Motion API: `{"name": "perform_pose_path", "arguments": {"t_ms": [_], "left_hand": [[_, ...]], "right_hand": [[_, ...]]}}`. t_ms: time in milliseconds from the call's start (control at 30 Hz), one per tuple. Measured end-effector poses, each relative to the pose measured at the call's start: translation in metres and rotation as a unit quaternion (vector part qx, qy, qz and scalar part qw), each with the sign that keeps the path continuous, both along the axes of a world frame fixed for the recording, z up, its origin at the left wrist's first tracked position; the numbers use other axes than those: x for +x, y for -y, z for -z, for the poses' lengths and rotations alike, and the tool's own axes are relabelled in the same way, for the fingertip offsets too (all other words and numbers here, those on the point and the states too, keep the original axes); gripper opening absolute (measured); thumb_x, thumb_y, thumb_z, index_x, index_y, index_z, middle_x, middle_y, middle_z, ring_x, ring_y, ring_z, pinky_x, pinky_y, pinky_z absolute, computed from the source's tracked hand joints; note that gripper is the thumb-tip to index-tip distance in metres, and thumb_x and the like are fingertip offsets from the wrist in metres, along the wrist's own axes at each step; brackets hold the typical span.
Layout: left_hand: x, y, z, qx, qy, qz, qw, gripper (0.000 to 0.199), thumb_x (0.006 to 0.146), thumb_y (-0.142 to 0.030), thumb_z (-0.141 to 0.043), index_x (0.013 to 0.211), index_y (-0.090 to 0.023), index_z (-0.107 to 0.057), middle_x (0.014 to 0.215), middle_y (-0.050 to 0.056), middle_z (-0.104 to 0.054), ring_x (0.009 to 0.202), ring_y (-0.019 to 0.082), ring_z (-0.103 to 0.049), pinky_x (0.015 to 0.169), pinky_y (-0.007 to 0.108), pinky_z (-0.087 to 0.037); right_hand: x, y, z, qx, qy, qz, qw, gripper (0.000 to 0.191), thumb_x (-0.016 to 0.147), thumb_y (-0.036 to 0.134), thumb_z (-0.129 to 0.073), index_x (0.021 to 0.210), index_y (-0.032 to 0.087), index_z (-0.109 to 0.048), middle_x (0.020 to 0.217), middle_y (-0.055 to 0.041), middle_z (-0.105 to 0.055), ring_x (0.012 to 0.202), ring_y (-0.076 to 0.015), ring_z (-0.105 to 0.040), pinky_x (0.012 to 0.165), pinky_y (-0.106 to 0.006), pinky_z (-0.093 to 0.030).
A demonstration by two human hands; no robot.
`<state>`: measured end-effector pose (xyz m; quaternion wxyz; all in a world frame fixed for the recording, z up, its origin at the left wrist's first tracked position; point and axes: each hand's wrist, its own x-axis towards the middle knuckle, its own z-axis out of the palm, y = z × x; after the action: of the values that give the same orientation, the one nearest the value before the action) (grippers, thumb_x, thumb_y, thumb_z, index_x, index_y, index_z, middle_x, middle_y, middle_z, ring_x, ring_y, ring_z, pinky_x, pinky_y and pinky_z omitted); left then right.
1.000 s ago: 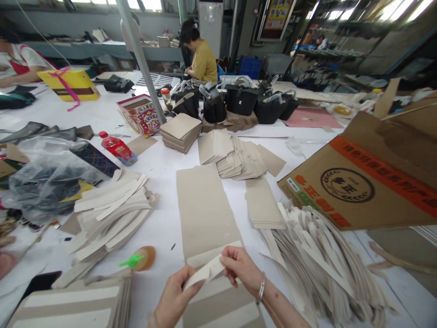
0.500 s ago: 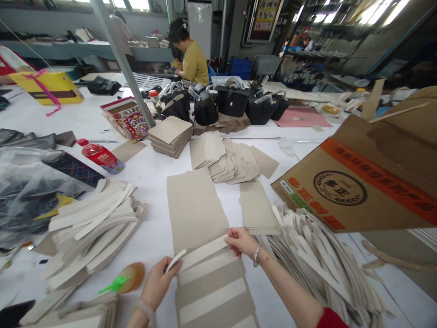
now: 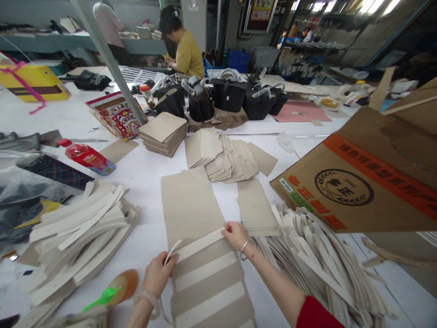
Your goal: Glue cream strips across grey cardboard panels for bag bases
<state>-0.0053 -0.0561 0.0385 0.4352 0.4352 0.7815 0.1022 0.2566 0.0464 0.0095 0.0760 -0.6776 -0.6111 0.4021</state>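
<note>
A pale strip (image 3: 201,244) is stretched between my two hands, lying across a long grey-beige board (image 3: 191,205). My left hand (image 3: 159,273) pinches its left end, and a thin curled piece sticks up from those fingers. My right hand (image 3: 236,235) grips the right end near the board's right edge. Nearer to me, several pale strips (image 3: 208,303) run crosswise on the board. Right of it lies a small stack of grey boards (image 3: 257,209).
Loose strips are heaped at the left (image 3: 82,228) and right (image 3: 324,269). A glue bottle with a green tip (image 3: 124,284) lies by my left forearm. Behind stand board stacks (image 3: 164,134), black bags (image 3: 228,95) and a cardboard box (image 3: 344,187). A person in yellow (image 3: 189,52) sits beyond.
The strip in my hands has come down closer to the board, its right end now near the board's edge. The view has shifted slightly, moving the surroundings leftward.
</note>
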Motion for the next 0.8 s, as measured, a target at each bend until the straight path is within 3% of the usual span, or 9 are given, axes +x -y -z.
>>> {"name": "perform_pose_path", "arguments": {"t_ms": [433, 800], "left_hand": [[0.007, -0.01, -0.013, -0.01, -0.046, 0.013, 0.999, 0.036, 0.073, -0.054, -0.038, 0.061, -0.022, -0.048, 0.045, -0.003, -0.05, 0.054, 0.018, -0.053, 0.055, 0.026, -0.033], [0.004, -0.008, -0.006, -0.006, -0.061, 0.016, 0.998, 0.035, 0.075, -0.051, -0.039, 0.068, -0.021, -0.056, 0.062, 0.0, -0.061, 0.065, 0.018, -0.055, 0.059, 0.025, -0.034]], "right_hand": [[-0.002, 0.0, 0.001, 0.001, 0.034, -0.014, 0.999, 0.014, 0.072, 0.026, -0.053, 0.061, 0.018, -0.058, 0.061, -0.0006, -0.061, 0.059, -0.0113, -0.051, 0.056, -0.021, -0.031], [-0.001, 0.0, 0.003, 0.007, 0.032, -0.02, 0.999, 0.015, 0.073, 0.027, -0.053, 0.063, 0.018, -0.059, 0.061, -0.0011, -0.062, 0.06, -0.0118, -0.052, 0.056, -0.021, -0.031]]}}
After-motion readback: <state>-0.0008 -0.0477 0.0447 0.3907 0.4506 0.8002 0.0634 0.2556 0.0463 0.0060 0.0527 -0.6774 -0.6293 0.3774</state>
